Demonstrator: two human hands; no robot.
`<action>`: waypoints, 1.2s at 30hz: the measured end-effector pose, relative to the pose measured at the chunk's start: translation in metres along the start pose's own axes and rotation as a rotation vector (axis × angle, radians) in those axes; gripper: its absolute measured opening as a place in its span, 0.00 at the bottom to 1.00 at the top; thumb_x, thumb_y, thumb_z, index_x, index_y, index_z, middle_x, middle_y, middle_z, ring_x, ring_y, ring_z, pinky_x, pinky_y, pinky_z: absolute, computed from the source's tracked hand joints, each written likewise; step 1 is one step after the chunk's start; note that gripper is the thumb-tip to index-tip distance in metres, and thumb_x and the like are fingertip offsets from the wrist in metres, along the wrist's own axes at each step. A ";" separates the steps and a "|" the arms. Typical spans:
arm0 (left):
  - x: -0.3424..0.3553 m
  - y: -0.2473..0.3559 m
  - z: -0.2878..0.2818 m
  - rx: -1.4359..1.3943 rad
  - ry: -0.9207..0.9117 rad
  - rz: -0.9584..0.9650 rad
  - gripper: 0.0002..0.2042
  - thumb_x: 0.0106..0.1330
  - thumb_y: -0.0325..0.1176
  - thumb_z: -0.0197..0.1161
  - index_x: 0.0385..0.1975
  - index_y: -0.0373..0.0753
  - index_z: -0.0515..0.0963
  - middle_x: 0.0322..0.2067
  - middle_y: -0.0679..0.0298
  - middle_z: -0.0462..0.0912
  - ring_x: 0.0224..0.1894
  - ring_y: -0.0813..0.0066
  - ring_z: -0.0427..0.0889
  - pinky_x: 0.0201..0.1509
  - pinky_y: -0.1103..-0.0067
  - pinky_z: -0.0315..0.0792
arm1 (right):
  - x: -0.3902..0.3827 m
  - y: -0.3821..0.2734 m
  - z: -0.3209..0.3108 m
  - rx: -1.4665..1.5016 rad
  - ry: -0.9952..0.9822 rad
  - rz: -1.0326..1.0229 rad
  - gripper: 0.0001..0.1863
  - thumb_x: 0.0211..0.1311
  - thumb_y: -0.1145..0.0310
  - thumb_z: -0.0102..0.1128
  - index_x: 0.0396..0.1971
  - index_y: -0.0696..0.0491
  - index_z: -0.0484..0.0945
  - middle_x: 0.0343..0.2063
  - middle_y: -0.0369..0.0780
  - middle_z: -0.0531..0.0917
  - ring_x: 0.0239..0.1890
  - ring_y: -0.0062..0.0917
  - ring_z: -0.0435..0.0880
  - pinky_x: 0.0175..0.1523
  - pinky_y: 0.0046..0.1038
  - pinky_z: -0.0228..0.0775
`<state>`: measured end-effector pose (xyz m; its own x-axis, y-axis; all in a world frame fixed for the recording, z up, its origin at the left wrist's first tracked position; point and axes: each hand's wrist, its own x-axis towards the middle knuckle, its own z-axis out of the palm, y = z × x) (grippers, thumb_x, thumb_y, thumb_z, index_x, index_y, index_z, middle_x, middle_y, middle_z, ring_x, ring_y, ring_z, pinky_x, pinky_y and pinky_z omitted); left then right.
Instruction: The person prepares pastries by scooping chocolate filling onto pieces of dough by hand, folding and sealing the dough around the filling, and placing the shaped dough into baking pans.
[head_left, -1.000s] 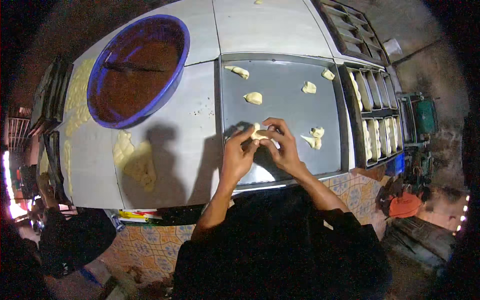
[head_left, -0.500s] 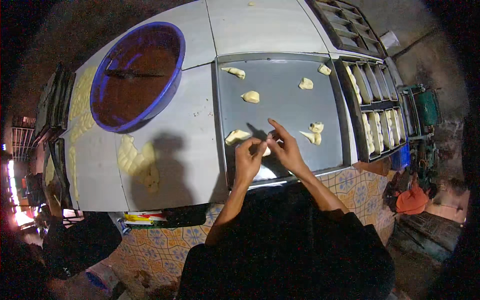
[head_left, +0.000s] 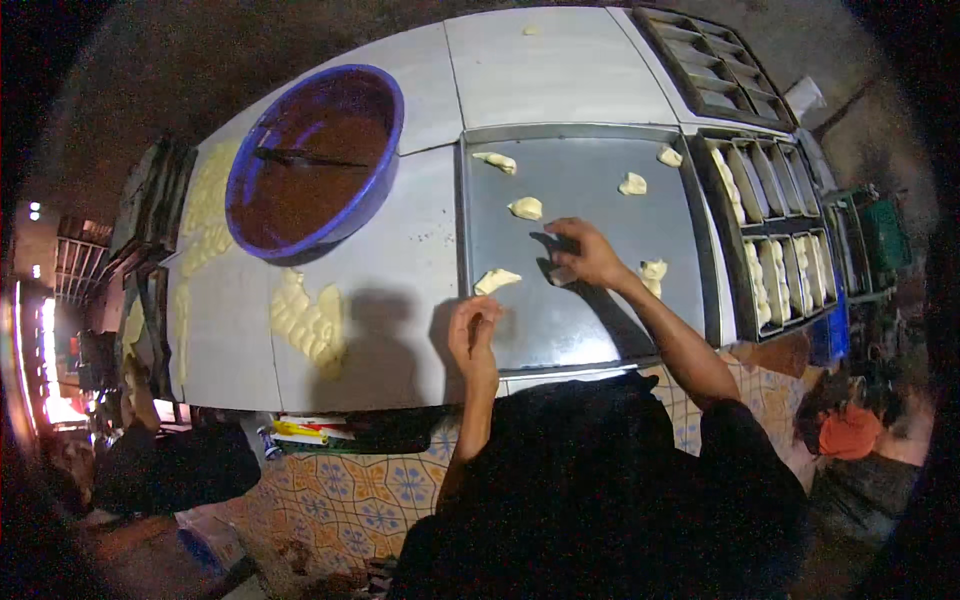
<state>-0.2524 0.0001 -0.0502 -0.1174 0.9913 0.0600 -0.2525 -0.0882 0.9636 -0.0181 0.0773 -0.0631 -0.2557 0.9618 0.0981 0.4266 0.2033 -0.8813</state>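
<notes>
A shallow dark metal tray (head_left: 610,330) lies on the white table in front of me, with several small pale dough pieces spread over it. My right hand (head_left: 588,258) hovers over its middle, thumb and forefinger apart, with nothing visible between them. One dough piece (head_left: 526,208) lies just beyond its fingers; two touching lumps (head_left: 653,272) sit beside its wrist, partly covered by it. My left hand (head_left: 474,335) is at the tray's near left edge, fingers curled and smeared by motion; whether it holds anything is unclear. Closest to it is an elongated dough piece (head_left: 495,281).
A big blue basin (head_left: 385,190) of brown filling with a dark utensil stands at the left. Flattened dough (head_left: 305,315) lies near it. Loaf pans (head_left: 790,270), some holding dough, line the right side, with an empty pan set (head_left: 715,65) behind. Another person (head_left: 170,470) is at lower left.
My hands have parted: the left moved left to the tray's edge, the right forward over the tray. The dough piece held between them is no longer visible. The whole view shifted slightly.
</notes>
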 end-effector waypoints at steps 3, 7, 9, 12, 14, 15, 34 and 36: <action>-0.005 0.002 0.005 0.013 0.017 -0.005 0.07 0.61 0.20 0.52 0.39 0.30 0.72 0.32 0.58 0.79 0.36 0.70 0.79 0.45 0.76 0.75 | 0.058 0.031 0.005 -0.466 0.303 -0.142 0.19 0.50 0.72 0.57 0.44 0.61 0.75 0.49 0.52 0.75 0.47 0.48 0.75 0.54 0.39 0.66; -0.012 0.005 0.013 0.130 -0.006 0.004 0.10 0.62 0.20 0.52 0.43 0.28 0.72 0.33 0.57 0.79 0.37 0.70 0.79 0.44 0.77 0.75 | 0.080 0.054 0.028 -0.423 0.061 -0.067 0.10 0.47 0.72 0.55 0.31 0.58 0.77 0.32 0.53 0.78 0.38 0.46 0.77 0.45 0.38 0.69; -0.018 0.011 0.014 -0.015 0.170 -0.136 0.13 0.66 0.27 0.54 0.48 0.28 0.71 0.37 0.56 0.78 0.38 0.71 0.79 0.44 0.78 0.75 | 0.067 0.012 0.044 0.011 0.037 0.052 0.11 0.47 0.66 0.64 0.29 0.58 0.80 0.33 0.51 0.77 0.40 0.40 0.78 0.45 0.34 0.71; -0.015 0.008 0.025 -0.125 0.121 -0.212 0.18 0.67 0.33 0.55 0.52 0.29 0.69 0.41 0.58 0.77 0.39 0.73 0.78 0.43 0.79 0.73 | 0.012 -0.041 0.026 0.314 -0.114 -0.078 0.19 0.49 0.65 0.69 0.43 0.54 0.81 0.45 0.41 0.73 0.47 0.30 0.76 0.50 0.29 0.70; -0.011 0.010 0.040 -0.200 0.076 -0.296 0.16 0.68 0.33 0.55 0.50 0.29 0.72 0.42 0.60 0.78 0.39 0.77 0.76 0.42 0.81 0.71 | -0.016 -0.068 0.018 0.402 -0.079 -0.119 0.16 0.52 0.69 0.67 0.42 0.54 0.82 0.43 0.40 0.75 0.46 0.29 0.76 0.50 0.27 0.69; -0.008 0.008 0.047 -0.209 0.085 -0.299 0.16 0.68 0.33 0.55 0.50 0.29 0.72 0.42 0.60 0.78 0.39 0.77 0.76 0.42 0.81 0.71 | -0.024 -0.077 0.014 0.360 -0.032 -0.142 0.14 0.53 0.70 0.65 0.41 0.54 0.82 0.42 0.39 0.75 0.46 0.29 0.76 0.51 0.26 0.68; 0.168 0.043 0.046 -0.695 -0.380 -0.305 0.39 0.66 0.63 0.37 0.50 0.25 0.69 0.44 0.48 0.79 0.44 0.61 0.80 0.53 0.68 0.71 | -0.015 -0.044 0.004 0.748 -0.113 0.069 0.64 0.34 0.24 0.58 0.69 0.40 0.41 0.65 0.39 0.53 0.57 0.26 0.62 0.49 0.34 0.65; 0.244 0.087 0.053 0.074 -0.088 -0.160 0.35 0.69 0.60 0.36 0.44 0.29 0.75 0.32 0.52 0.81 0.37 0.66 0.81 0.46 0.75 0.73 | -0.016 -0.027 0.001 0.772 0.031 0.127 0.61 0.38 0.26 0.58 0.69 0.39 0.41 0.64 0.39 0.55 0.57 0.26 0.63 0.48 0.32 0.64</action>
<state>-0.2525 0.2393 0.0621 0.0041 0.9971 -0.0762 -0.1892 0.0756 0.9790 -0.0262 0.0560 -0.0408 -0.2160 0.9762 -0.0220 -0.2766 -0.0828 -0.9574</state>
